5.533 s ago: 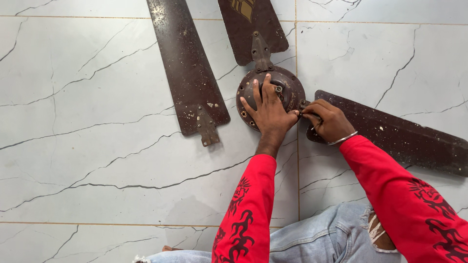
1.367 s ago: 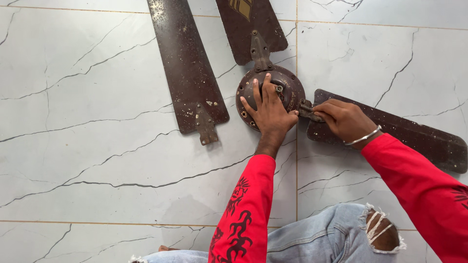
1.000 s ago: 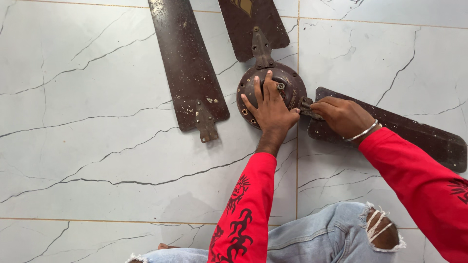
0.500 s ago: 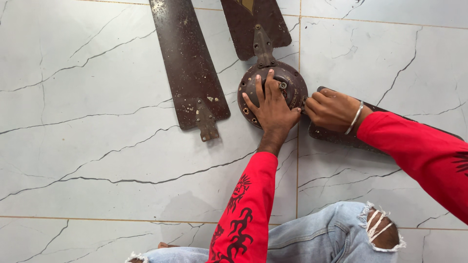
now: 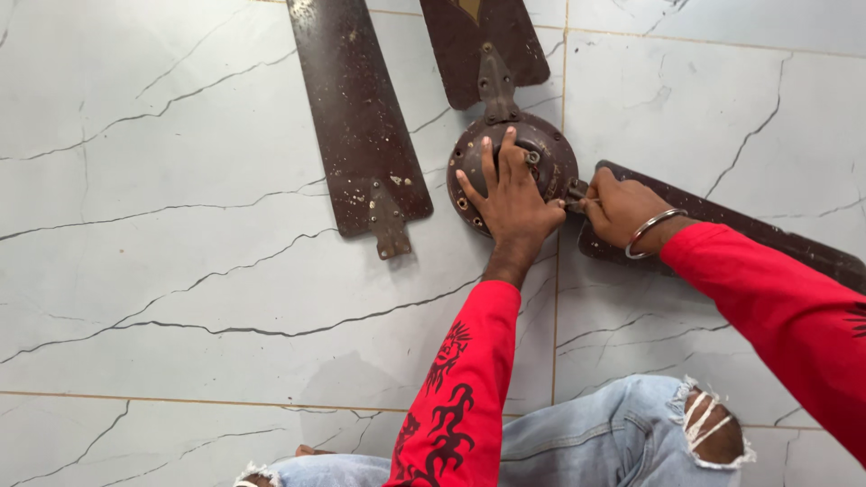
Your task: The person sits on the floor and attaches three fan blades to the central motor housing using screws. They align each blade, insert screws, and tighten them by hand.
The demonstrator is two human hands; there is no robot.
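A rusty brown ceiling fan motor hub (image 5: pixel 550 149) lies on the tiled floor. My left hand (image 5: pixel 512 200) presses flat on top of the hub, fingers spread. My right hand (image 5: pixel 622 207), with a metal bangle on the wrist, grips the bracket where a brown blade (image 5: pixel 767 239) meets the hub's right side. Another brown blade (image 5: pixel 483 41) is attached at the hub's top. A third brown blade (image 5: pixel 356 126) lies loose on the floor to the left, its bracket end pointing toward me.
White marble-look floor tiles (image 5: pixel 180 271) with dark veins lie all around. My knees in torn light-blue jeans (image 5: pixel 631 433) are at the bottom edge. Both arms wear red sleeves with black print.
My right hand has shifted a little along the blade bracket at the hub and my forearm has swung. The left hand stays pressed on the hub.
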